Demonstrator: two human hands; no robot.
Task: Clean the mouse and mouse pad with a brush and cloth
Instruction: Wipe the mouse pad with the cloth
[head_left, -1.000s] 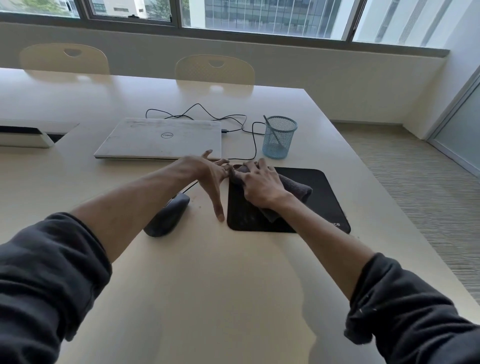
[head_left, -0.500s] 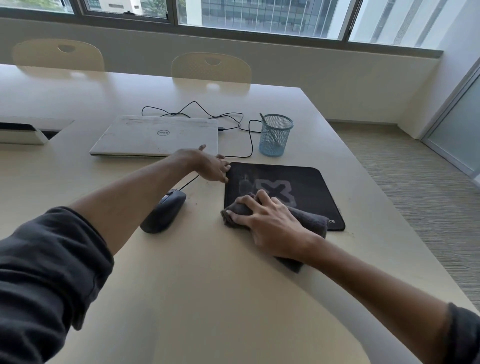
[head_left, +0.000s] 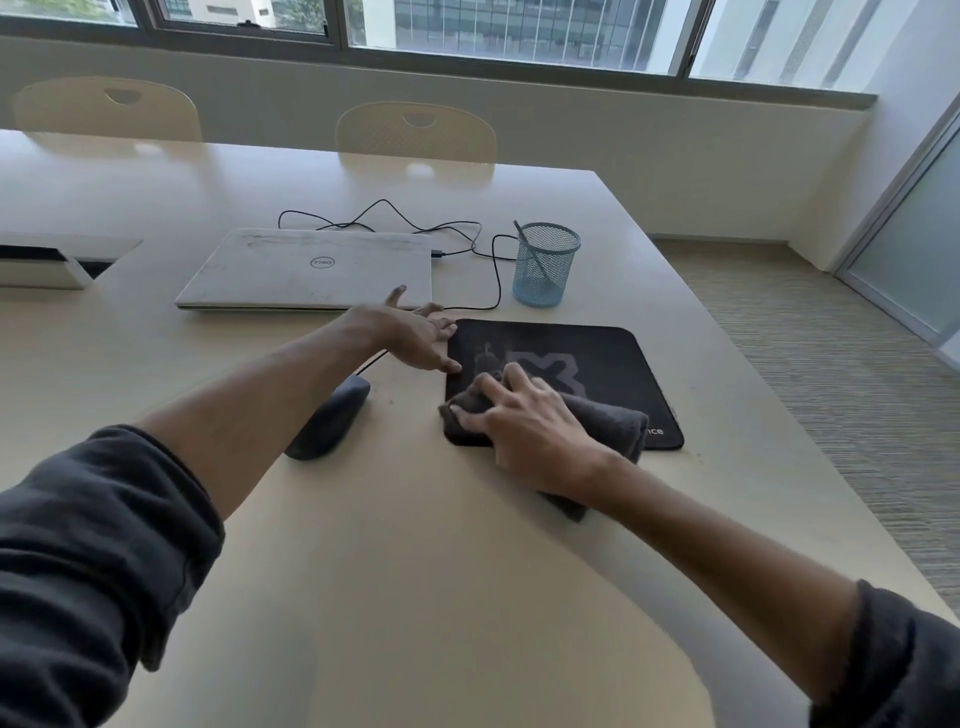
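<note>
On the pale table (head_left: 467, 597), left to right:

Far left edge: a white box-like unit (head_left: 47, 265) with a dark slot, only partly in view.
Chairs: two cream chair backs (head_left: 415, 135) behind the far edge of the table, under the window.
Laptop: a closed white laptop (head_left: 311, 270) lying flat, with a black cable (head_left: 467, 244) plugged into its right side and looping over the table behind it.
Mouse: a dark mouse (head_left: 330, 418) on the bare table, just left of the pad and partly hidden by the left forearm; its cord runs away under the left hand.
Left hand: the left hand (head_left: 415, 338) lies flat with straight, spread fingers, fingertips touching the pad's left edge near its far corner; it grips nothing.
Mouse pad: a black mouse pad (head_left: 597, 353) with a faint grey logo, lying flat in front of the cup.
Cloth: a dark grey cloth (head_left: 608, 423) bunched on the pad's near-left corner, hanging over the near edge onto the table.
Right hand: the right hand (head_left: 524, 421) presses down on the cloth, fingers bent and gripping its folds.
Cup: a blue mesh cup (head_left: 545, 265) standing upright beyond the pad, a thin stick-like handle (head_left: 530, 249) leaning inside; whether it is the brush I cannot tell.
</note>
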